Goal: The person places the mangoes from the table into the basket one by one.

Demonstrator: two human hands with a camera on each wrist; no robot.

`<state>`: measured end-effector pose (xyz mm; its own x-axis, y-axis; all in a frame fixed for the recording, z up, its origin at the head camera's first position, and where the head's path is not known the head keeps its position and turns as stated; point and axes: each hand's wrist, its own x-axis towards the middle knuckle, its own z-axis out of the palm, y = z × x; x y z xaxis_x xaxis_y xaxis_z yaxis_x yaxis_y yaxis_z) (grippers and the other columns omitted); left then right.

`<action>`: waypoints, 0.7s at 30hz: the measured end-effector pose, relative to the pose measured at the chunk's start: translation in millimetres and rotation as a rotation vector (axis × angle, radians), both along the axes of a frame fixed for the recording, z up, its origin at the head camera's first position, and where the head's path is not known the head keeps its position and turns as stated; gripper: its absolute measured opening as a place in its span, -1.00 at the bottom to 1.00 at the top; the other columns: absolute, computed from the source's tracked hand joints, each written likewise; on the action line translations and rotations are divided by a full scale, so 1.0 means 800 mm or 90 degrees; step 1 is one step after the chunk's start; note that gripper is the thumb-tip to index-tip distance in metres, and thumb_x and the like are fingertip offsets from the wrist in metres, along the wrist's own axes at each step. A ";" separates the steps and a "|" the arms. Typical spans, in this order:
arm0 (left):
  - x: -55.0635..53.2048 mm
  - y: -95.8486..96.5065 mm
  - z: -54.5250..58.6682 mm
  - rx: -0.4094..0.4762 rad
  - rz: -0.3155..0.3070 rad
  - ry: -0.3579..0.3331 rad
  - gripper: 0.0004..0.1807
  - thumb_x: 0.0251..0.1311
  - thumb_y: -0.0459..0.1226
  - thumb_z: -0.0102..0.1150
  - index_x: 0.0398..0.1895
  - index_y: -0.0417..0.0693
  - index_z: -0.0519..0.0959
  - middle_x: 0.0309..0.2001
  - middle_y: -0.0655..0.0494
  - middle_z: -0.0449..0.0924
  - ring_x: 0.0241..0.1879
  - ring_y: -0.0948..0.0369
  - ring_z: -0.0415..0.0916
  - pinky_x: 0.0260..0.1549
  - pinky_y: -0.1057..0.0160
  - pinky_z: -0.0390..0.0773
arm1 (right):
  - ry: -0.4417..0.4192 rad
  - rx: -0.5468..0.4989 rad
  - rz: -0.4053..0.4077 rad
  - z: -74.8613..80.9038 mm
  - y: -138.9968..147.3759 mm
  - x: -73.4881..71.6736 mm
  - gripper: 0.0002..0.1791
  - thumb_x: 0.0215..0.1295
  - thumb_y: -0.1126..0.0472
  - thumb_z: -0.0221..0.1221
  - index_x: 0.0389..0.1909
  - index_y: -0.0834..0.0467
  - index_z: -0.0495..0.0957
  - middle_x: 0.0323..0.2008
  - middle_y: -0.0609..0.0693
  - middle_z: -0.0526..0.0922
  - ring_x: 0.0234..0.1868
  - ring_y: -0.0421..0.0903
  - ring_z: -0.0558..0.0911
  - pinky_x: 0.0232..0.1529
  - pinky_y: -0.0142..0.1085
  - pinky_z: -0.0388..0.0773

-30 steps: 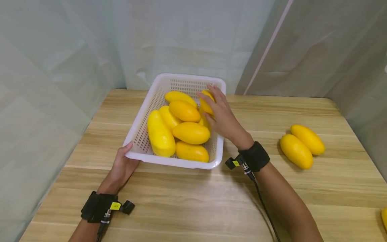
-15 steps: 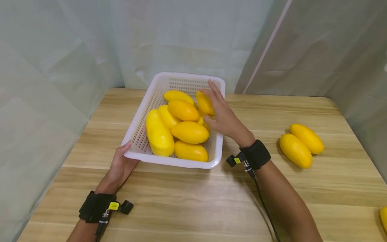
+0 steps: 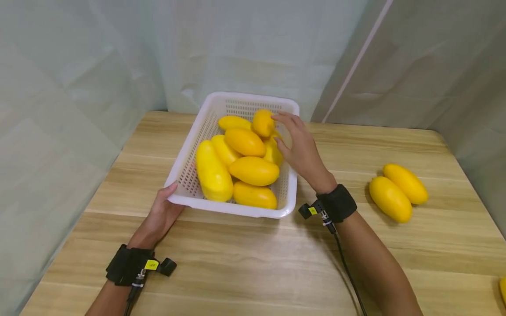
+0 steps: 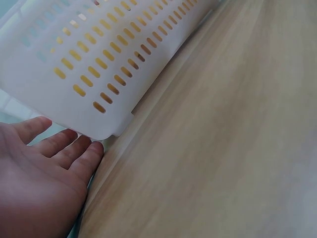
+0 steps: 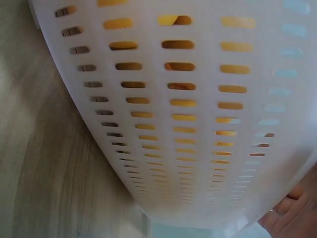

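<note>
A white slotted plastic basket holds several yellow mangoes. My left hand grips the basket's near left corner, thumb over the rim. From the left wrist view, the fingers of that hand meet the outside of the corner. My right hand reaches over the right rim with its fingers spread and slightly bent. Its fingertips are right beside a mango standing nearly on end atop the pile. A longer, paler yellow fruit lies along the basket's left side. The right wrist view mostly shows the slotted side wall.
On the wooden table, two more mangoes lie side by side to the right of the basket. Another yellow fruit is cut off at the right edge. Pale sheeting hangs behind the table.
My right hand has drawn back to the right from the mango at the basket's far right, letting go of it. That mango now sits further left on the pile. The left hand stays at its corner.
</note>
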<state>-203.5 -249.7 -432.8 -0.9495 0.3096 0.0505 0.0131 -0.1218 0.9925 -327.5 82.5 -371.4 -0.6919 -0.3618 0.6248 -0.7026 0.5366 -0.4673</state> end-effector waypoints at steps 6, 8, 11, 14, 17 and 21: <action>-0.001 0.003 -0.002 0.001 -0.003 0.010 -0.45 0.34 0.00 -0.51 0.41 0.32 -0.16 0.38 0.13 -0.22 0.25 -0.03 -0.11 0.13 0.00 -0.13 | 0.001 -0.011 0.006 -0.001 0.004 0.000 -0.46 0.10 0.33 0.23 0.16 0.13 0.37 0.15 0.01 0.33 0.19 -0.18 0.22 0.13 -0.31 0.13; -0.001 0.004 -0.003 0.002 -0.003 0.009 -0.45 0.34 0.00 -0.51 0.40 0.32 -0.15 0.37 0.14 -0.22 0.25 -0.02 -0.11 0.13 0.00 -0.14 | -0.001 -0.015 0.011 -0.001 0.005 0.001 -0.47 0.11 0.32 0.22 0.15 0.14 0.38 0.15 0.00 0.34 0.18 -0.17 0.23 0.13 -0.30 0.13; -0.002 0.004 -0.004 0.003 -0.002 0.001 -0.44 0.33 0.01 -0.47 0.40 0.36 -0.15 0.37 0.19 -0.22 0.25 0.01 -0.11 0.14 -0.03 -0.18 | 0.002 -0.025 0.029 0.001 0.005 0.004 -0.49 0.13 0.29 0.22 0.14 0.15 0.39 0.13 0.01 0.36 0.17 -0.16 0.25 0.12 -0.28 0.14; -0.003 0.004 -0.003 0.000 -0.002 -0.002 -0.44 0.33 0.02 -0.46 0.40 0.38 -0.16 0.37 0.22 -0.22 0.25 0.02 -0.11 0.14 -0.05 -0.21 | 0.009 -0.042 0.056 0.005 0.005 0.006 -0.51 0.13 0.30 0.22 0.12 0.16 0.40 0.12 0.02 0.37 0.15 -0.15 0.27 0.10 -0.27 0.17; -0.005 0.005 -0.004 0.002 -0.004 -0.004 -0.44 0.33 0.01 -0.47 0.40 0.38 -0.17 0.37 0.21 -0.22 0.25 0.01 -0.12 0.14 -0.06 -0.21 | 0.016 -0.058 0.072 0.009 0.004 0.010 -0.55 0.12 0.31 0.22 0.09 0.17 0.44 0.10 0.01 0.39 0.14 -0.16 0.28 0.08 -0.27 0.21; -0.006 0.006 -0.004 0.007 -0.005 -0.008 -0.43 0.33 0.02 -0.46 0.40 0.38 -0.17 0.37 0.20 -0.23 0.25 0.00 -0.12 0.14 -0.07 -0.20 | 0.024 -0.065 0.079 0.016 0.002 0.015 -0.60 0.13 0.30 0.22 0.03 0.19 0.48 0.09 -0.04 0.40 0.14 -0.17 0.29 0.07 -0.27 0.22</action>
